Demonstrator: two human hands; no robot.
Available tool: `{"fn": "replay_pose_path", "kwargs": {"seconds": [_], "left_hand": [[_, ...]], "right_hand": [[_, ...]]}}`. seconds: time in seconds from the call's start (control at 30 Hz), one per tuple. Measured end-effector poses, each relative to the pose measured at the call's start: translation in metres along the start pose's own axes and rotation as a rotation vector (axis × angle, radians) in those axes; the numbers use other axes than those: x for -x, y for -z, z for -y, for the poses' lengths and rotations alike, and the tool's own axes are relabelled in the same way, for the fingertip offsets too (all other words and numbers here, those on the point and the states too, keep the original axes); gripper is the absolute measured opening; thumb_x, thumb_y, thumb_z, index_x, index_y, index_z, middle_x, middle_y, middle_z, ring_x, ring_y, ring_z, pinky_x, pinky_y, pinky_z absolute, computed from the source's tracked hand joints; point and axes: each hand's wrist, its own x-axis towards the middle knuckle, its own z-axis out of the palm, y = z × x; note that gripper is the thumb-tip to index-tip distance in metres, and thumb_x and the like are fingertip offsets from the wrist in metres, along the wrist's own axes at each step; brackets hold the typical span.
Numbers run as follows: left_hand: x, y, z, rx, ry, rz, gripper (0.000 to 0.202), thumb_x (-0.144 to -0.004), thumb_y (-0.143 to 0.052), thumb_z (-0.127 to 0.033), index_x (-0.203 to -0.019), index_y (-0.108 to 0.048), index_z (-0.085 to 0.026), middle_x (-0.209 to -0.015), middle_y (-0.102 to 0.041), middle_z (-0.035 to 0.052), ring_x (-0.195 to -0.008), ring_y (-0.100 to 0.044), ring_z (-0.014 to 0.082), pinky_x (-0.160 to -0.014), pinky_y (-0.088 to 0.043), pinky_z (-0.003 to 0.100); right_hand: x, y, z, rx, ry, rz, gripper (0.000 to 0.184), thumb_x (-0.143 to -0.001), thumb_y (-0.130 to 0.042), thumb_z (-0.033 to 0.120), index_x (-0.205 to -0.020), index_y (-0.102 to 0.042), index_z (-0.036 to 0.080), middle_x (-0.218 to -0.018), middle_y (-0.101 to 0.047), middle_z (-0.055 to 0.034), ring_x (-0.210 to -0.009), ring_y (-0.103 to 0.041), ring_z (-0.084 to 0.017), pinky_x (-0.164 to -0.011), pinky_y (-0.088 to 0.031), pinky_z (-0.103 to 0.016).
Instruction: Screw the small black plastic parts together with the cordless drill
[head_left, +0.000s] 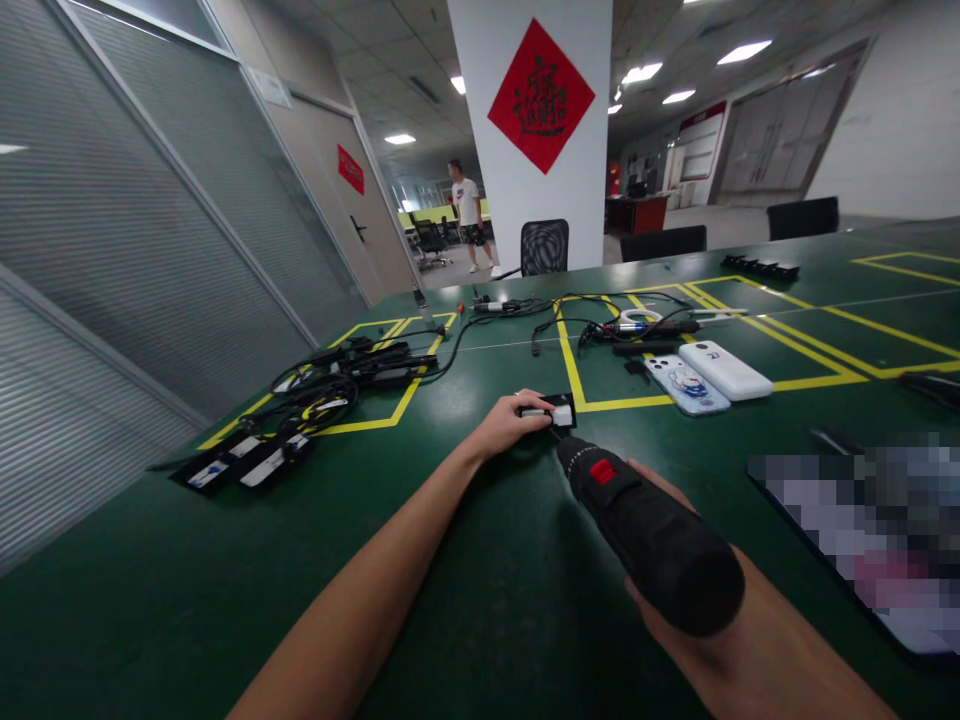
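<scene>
The right hand (679, 645) is gripping a black power drill (652, 530), its chuck (571, 458) pointing at a small black-and-white part (561, 414) just ahead, which the left hand (510, 423) is pinching on the green tabletop (480, 610). Beyond, a phone (684, 385) and tangled cables (352, 385) are lying across yellow tape lines (622, 405), while a person (467, 208) is standing left of a white pillar (540, 192).

A red-switched black drill (649, 535) points forward at a small black-and-white piece (562, 414).
</scene>
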Motion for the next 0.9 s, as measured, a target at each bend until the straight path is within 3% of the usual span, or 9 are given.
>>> {"fn": "replay_pose_path", "kwargs": {"seconds": [0.27,0.6,0.9], "left_hand": [[0.001,0.0,-0.001,0.016,0.004,0.0,0.025,-0.076,-0.064,-0.029,-0.098,-0.068,-0.019,-0.111,-0.059,0.0066,-0.103,-0.054,0.0201,-0.093,-0.038,0.031],[0.001,-0.001,-0.006,0.026,0.015,-0.004,0.025,-0.075,-0.064,-0.03,-0.097,-0.068,-0.019,-0.109,-0.059,0.0066,-0.102,-0.054,0.0208,-0.091,-0.039,0.033],[0.0,0.0,-0.006,0.023,0.026,-0.009,0.024,-0.075,-0.064,-0.03,-0.096,-0.069,-0.019,-0.108,-0.06,0.0062,-0.101,-0.055,0.0204,-0.091,-0.039,0.032]], "right_hand": [[-0.002,0.007,0.018,0.081,-0.049,-0.05,0.066,-0.074,-0.056,0.029,-0.137,-0.036,0.024,-0.119,-0.062,-0.0071,-0.108,-0.059,-0.028,-0.093,-0.048,-0.041],[-0.003,0.014,0.019,0.072,-0.034,-0.037,0.06,-0.075,-0.055,0.027,-0.133,-0.042,0.024,-0.118,-0.063,-0.0061,-0.11,-0.057,-0.026,-0.095,-0.047,-0.04],[-0.004,0.016,0.017,0.05,-0.047,-0.074,0.038,-0.077,-0.055,0.033,-0.114,-0.061,0.025,-0.096,-0.071,-0.0051,-0.103,-0.062,-0.028,-0.089,-0.052,-0.041]]}}
